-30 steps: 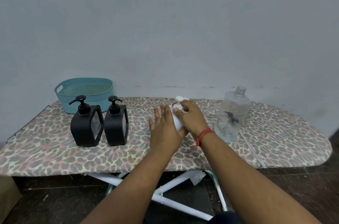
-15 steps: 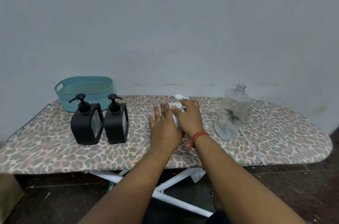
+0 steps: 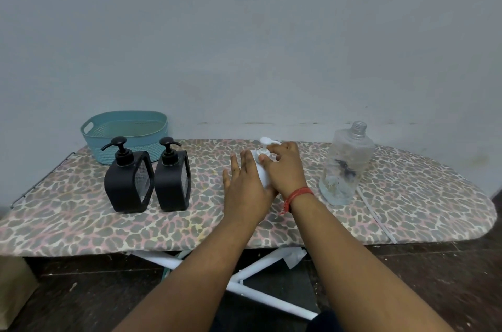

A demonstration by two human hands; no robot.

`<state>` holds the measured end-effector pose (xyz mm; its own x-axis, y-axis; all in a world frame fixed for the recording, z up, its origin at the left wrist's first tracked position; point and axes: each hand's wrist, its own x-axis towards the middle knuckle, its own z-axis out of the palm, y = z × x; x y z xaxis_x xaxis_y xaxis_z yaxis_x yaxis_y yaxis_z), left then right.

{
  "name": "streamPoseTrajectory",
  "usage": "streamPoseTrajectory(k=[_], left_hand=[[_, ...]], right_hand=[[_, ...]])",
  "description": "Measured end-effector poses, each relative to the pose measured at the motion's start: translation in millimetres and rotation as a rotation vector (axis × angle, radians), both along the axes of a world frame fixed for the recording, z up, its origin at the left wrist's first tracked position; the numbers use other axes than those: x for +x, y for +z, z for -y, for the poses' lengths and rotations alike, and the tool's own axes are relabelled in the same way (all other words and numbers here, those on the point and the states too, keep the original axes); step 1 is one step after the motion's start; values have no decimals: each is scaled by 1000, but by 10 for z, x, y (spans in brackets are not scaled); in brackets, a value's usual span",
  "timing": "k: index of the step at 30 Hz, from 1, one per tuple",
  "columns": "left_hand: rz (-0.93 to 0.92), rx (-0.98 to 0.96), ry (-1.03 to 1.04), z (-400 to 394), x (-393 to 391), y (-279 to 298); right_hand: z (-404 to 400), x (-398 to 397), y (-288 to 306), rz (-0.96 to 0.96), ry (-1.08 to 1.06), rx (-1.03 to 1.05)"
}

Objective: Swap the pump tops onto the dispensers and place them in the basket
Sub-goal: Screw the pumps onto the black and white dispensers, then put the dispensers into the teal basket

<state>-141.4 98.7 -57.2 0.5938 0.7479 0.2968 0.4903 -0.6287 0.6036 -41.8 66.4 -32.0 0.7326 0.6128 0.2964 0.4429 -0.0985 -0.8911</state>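
A small white dispenser bottle point(image 3: 262, 172) stands mid-board, mostly hidden between my hands. My left hand point(image 3: 244, 187) wraps its left side with fingers upright. My right hand point(image 3: 285, 168) pinches the collar of its white pump top point(image 3: 264, 145). Two black square dispensers with black pump tops, one point(image 3: 127, 182) on the left and another point(image 3: 173, 179) beside it, stand to the left. A clear bottle point(image 3: 346, 166) with a bare threaded neck stands at the right. A teal basket point(image 3: 125, 134) sits at the back left.
Everything rests on an ironing board with a leopard-print cover point(image 3: 81, 217), against a grey wall. A white cord point(image 3: 377, 220) lies across the board's right end. White legs point(image 3: 258, 285) and dark floor show below the front edge.
My right hand's fingers have shifted around the white pump's collar. The view has tilted slightly. The other bottles and the basket have stayed put.
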Motion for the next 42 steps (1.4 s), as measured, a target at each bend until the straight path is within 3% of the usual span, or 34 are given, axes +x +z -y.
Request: streamPoseTrajectory(k=[9, 17, 21, 27, 33, 38, 42], left_hand=[[-25, 30, 6, -29, 15, -30], [-149, 36, 0, -13, -27, 103], [-234, 108, -2, -52, -144, 183], [-245, 320, -42, 9, -507, 372], [-282, 546, -44, 17, -1038, 752], [-221, 585, 36, -203, -1660, 1029], [-95, 616, 141, -493, -2112, 1106]], right_hand=[[-76, -70, -71, 7, -137, -5], [84, -83, 13, -72, 21, -59], [269, -112, 152, -42, 83, -101], [526, -222, 287, 1, -58, -108], [749, -641, 512, 194, -161, -51], [734, -1160, 732, 431, -68, -55], [497, -1607, 767, 458, 104, -25]])
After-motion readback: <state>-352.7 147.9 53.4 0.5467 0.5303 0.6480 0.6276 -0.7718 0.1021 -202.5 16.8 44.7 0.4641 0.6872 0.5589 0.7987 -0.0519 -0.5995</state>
